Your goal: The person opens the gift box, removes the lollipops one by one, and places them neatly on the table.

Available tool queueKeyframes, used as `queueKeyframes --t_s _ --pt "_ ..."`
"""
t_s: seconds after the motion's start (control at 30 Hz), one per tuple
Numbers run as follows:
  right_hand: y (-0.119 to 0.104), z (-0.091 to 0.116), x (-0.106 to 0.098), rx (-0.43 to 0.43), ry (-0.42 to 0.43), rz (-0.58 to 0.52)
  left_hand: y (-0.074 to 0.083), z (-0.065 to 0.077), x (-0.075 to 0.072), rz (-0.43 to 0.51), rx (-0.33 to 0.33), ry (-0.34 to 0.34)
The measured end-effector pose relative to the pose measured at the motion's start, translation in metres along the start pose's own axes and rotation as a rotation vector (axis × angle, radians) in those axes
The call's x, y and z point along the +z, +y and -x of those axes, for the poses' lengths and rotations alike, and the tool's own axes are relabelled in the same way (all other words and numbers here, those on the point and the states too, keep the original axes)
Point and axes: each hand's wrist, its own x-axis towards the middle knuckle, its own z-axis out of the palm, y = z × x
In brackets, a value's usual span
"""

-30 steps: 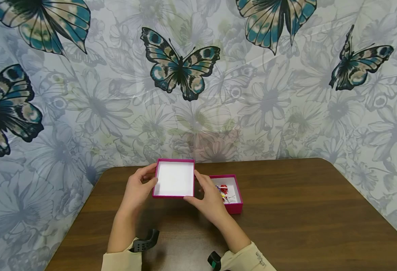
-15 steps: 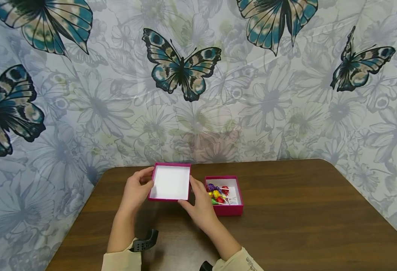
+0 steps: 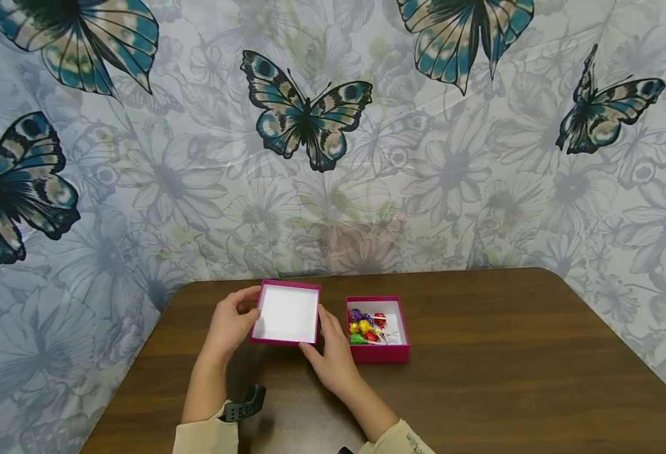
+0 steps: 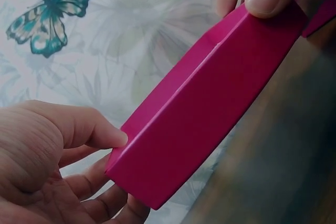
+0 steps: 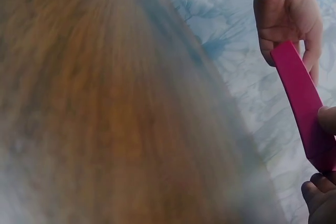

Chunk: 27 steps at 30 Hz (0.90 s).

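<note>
One pink lid [image 3: 286, 312] is right between the left hand [image 3: 227, 323] and the right hand [image 3: 335, 358], and both sets of fingers are clamped on it. Left fingers have the left edge, thumb on the rim and the others tucked round the outside, which the left wrist view shows pretty well. Right fingers have the other side, thumb down at the near corner. The white inside is tipped up toward the head camera.

Just right of the right fingers there's a matching pink box [image 3: 379, 354], open, sitting on the counter [image 3: 514, 359]. It's got a bunch of lollipops [image 3: 362, 327] in it, purple, yellow, green and red wrappers, mostly piled on the side nearest those fingers, with white sticks poking away from them.

Behind the left fingers, down at the wrist, there's a black band [image 3: 242, 410]. Way beyond all the fingers is a butterfly-print backdrop [image 3: 333, 214].
</note>
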Motion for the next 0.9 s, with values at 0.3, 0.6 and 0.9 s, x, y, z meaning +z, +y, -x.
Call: queueKeyframes --t_s 0.3,0.6,0.9 --pt "0.012 0.003 0.004 0.024 -0.041 0.049 -0.021 -0.004 0.003 0.034 -0.028 -0.055" --pt "0.017 0.007 0.006 -0.014 -0.042 0.095 -0.049 -0.01 0.007 0.16 -0.106 -0.128" --pt "0.018 0.008 0.007 0.011 -0.072 0.15 -0.058 -0.01 0.008 0.165 -0.107 -0.153"
